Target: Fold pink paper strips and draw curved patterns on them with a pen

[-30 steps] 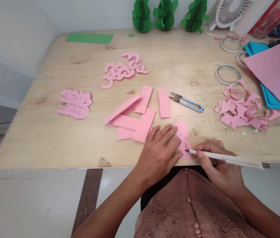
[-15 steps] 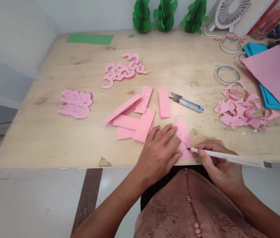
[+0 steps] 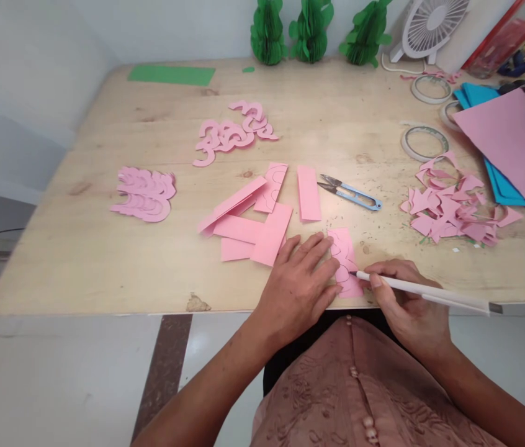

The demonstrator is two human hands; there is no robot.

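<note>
My left hand (image 3: 302, 279) lies flat with fingers stretched, its fingertips on the left edge of a pink paper strip (image 3: 347, 253) marked with curved pen lines. My right hand (image 3: 411, 301) is closed round a white pen (image 3: 411, 286), whose dark tip touches the strip. Beyond my left hand lie overlapping folded pink papers (image 3: 272, 233), one bearing drawn scallops. A single pink strip (image 3: 308, 194) rests beside blue-handled thread snips (image 3: 355, 195), blades pointing left.
Scalloped pink cutouts (image 3: 144, 192) are stacked at left, curved pink pieces (image 3: 228, 133) behind. Pink scraps (image 3: 448, 208), tape rolls (image 3: 425, 144) and pink and blue sheets (image 3: 514, 143) lie at right. Green paper trees (image 3: 311, 31) and a white fan (image 3: 434, 28) stand at the back.
The pen tip has moved slightly up and left along the strip, with my right hand. My left hand stays in place on the paper. The view has shifted a little.
</note>
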